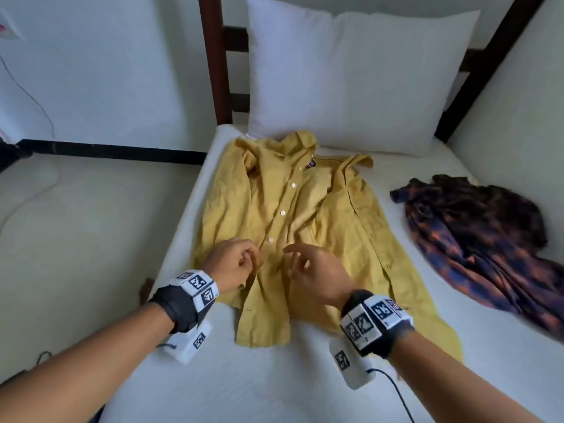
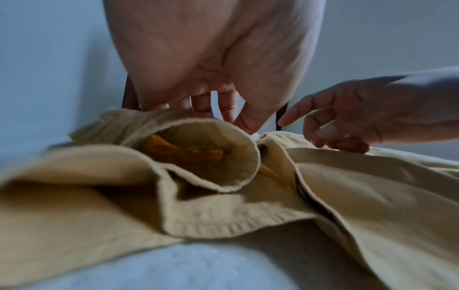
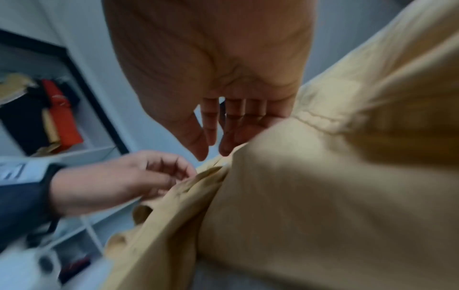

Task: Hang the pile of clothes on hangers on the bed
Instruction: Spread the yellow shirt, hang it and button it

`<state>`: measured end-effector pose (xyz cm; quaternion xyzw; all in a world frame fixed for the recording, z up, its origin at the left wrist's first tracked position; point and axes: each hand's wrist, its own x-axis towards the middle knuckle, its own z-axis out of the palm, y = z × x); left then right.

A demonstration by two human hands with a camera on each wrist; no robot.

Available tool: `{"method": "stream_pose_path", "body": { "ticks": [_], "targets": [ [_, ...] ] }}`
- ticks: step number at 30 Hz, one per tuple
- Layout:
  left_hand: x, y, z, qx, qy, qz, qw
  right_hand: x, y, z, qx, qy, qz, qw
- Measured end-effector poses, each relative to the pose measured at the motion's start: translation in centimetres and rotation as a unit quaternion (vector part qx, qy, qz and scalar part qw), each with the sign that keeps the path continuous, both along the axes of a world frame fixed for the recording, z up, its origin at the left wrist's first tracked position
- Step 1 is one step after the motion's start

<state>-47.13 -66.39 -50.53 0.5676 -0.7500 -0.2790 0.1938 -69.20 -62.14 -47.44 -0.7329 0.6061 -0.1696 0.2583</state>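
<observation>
Yellow shirt (image 1: 305, 221) lies collar toward the frame's top, my left hand (image 1: 233, 264) pinching its placket, right hand (image 1: 317, 274) loose-fingered.

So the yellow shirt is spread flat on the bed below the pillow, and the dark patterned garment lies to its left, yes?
Not quite. The dark patterned garment lies to the right of the yellow shirt, as the head view shows. The shirt is indeed spread on the bed below the pillow.
</observation>
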Motion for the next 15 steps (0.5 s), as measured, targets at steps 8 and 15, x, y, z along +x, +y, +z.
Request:
{"method": "stream_pose_path", "body": {
  "ticks": [8, 15],
  "targets": [
    [3.4, 4.0, 0.4, 0.010, -0.110, -0.056, 0.992, 3.0, 3.1, -3.0, -0.041, 0.245, 0.220, 0.943],
    [4.9, 4.9, -0.8, -0.027, -0.275, -0.051, 0.960, 2.5, 2.8, -2.5, -0.076, 0.202, 0.146, 0.966]
  ]
}}
